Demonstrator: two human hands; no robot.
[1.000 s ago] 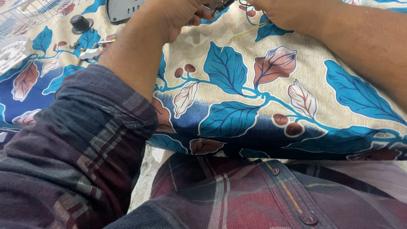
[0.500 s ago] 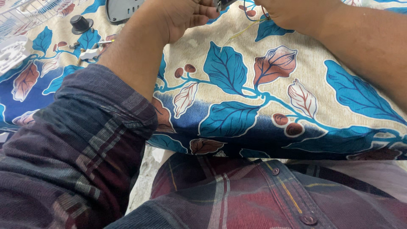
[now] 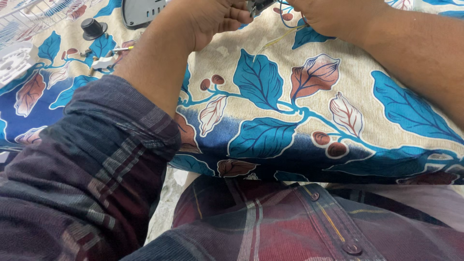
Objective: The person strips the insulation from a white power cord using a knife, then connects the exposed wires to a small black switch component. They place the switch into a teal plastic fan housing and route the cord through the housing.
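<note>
**Hands at the frame's top edge, working a small wired part**

Head view, the only one to go by: both hands meet at the very top, over a table covered in a cream cloth (image 3: pixel 270 116) printed with blue leaves. The left hand (image 3: pixel 212 19) has its fingers curled in toward the palm, thumb pointing at a small dark part (image 3: pixel 256 6) that is mostly cut off by the frame edge. The right hand (image 3: pixel 333 17) comes in from the other side, and its fingers are out of sight, so I cannot tell whether they pinch the part or only steady it. Thin wires (image 3: pixel 278 38), yellow and blue, trail from the part down onto the cloth.

Off to the left lie a black knob (image 3: pixel 93 28), a grey plastic housing (image 3: pixel 140 10), a white round piece (image 3: pixel 14 60) and a few small bits (image 3: pixel 108 57) near a white wire rack (image 3: pixel 29 14).

From where I stand, doing this well would mean keeping the part low over the cloth so anything dropped stays put, holding the body and not the wires, and leaving slack in those leads. Tilting the head down would put the work properly in sight.
</note>
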